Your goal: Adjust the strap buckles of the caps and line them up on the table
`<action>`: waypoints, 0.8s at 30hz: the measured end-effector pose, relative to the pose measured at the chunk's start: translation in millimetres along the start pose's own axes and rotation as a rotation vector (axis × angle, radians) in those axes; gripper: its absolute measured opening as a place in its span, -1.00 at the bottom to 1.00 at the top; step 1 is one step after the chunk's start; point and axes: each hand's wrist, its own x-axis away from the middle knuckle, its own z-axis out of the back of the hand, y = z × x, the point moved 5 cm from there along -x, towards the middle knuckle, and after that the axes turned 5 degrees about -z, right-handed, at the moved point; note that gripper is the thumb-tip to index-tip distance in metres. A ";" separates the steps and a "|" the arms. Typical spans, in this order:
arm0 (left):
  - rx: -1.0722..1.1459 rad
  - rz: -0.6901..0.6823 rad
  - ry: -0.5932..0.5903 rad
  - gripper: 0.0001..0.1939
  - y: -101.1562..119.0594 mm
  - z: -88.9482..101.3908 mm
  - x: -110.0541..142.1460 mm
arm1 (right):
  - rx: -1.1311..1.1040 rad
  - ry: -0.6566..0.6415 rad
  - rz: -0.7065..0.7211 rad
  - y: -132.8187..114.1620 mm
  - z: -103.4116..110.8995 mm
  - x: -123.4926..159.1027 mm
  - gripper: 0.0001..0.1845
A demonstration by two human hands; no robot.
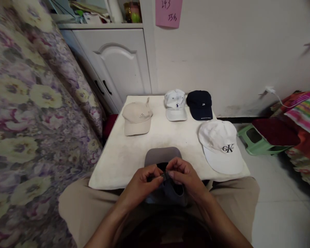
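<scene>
A grey baseball cap (162, 155) lies at the near edge of the table, its brim pointing away from me and its back opening toward my lap. My left hand (147, 181) pinches the cap's back strap between thumb and fingers. From the other side my right hand (183, 174) pinches the same strap, close to a small buckle. The fingertips nearly meet there and hide part of the buckle. Farther off sit a beige cap (137, 117), a pale cap (175, 105) with a small dark emblem, a navy cap (200, 105) and a white cap (220, 146) with black letters.
The caps are on a small table with a cream cover (119, 162). A floral curtain (41, 120) hangs at the left. Behind are a white cabinet (119, 65) and a wall with a pink note (167, 13). A green stool (257, 137) stands at the right.
</scene>
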 end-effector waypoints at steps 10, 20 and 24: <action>0.033 0.015 -0.029 -0.72 6.2 7.8 -3.6 | 0.023 -0.143 -0.051 -9.8 15.1 6.2 -0.76; 0.106 0.000 -0.132 -0.67 16.4 10.7 -9.4 | 0.168 -0.330 -0.122 -14.1 15.3 12.5 -0.50; 0.096 -0.005 -0.109 -0.69 20.3 8.6 -12.5 | 0.307 -0.246 -0.130 -13.5 17.6 10.5 -0.60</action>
